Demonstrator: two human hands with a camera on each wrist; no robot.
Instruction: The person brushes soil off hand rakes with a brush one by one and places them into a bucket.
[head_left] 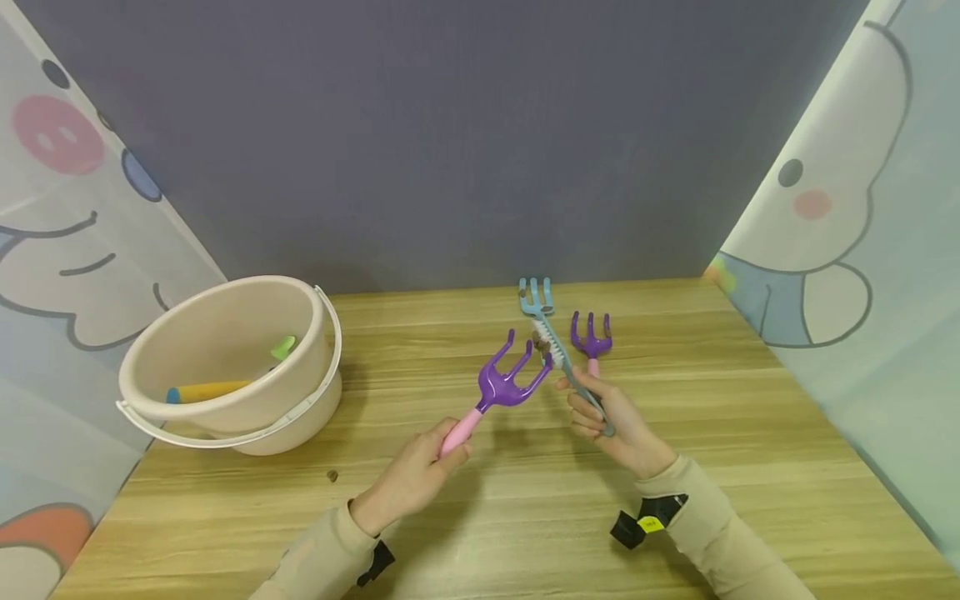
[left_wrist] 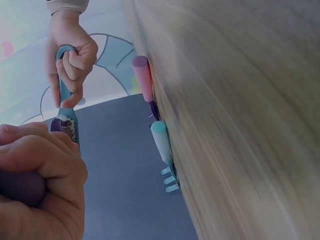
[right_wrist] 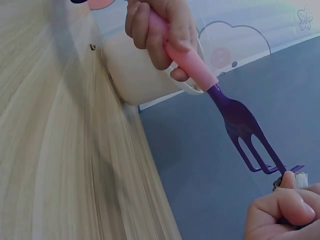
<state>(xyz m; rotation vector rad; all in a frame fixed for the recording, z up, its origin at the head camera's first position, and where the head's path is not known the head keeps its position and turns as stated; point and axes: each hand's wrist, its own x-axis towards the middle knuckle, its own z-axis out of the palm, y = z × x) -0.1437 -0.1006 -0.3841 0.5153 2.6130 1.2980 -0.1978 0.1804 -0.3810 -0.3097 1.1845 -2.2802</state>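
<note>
My left hand (head_left: 412, 471) grips the pink handle of a purple toy garden rake (head_left: 501, 385), its three prongs pointing up and to the right. In my right hand (head_left: 618, 425) is a blue-grey brush (head_left: 562, 358) with white bristles, held by its handle. The bristles, clumped with brown dirt, touch the rake's right prong. Behind the brush lies a light blue rake (head_left: 536, 298) with brown specks on it. A second purple rake (head_left: 592, 337) lies to the right, its pink handle partly hidden by my right hand. The left wrist view shows my right fingers curled round the brush handle.
A cream bucket (head_left: 300, 425) with a white handle stands at the left on the wooden table (head_left: 525, 533). Inside it are a yellow-and-blue piece (head_left: 210, 391) and a green piece (head_left: 282, 347). A small brown crumb (head_left: 332, 476) lies near the bucket. A dark panel rises behind.
</note>
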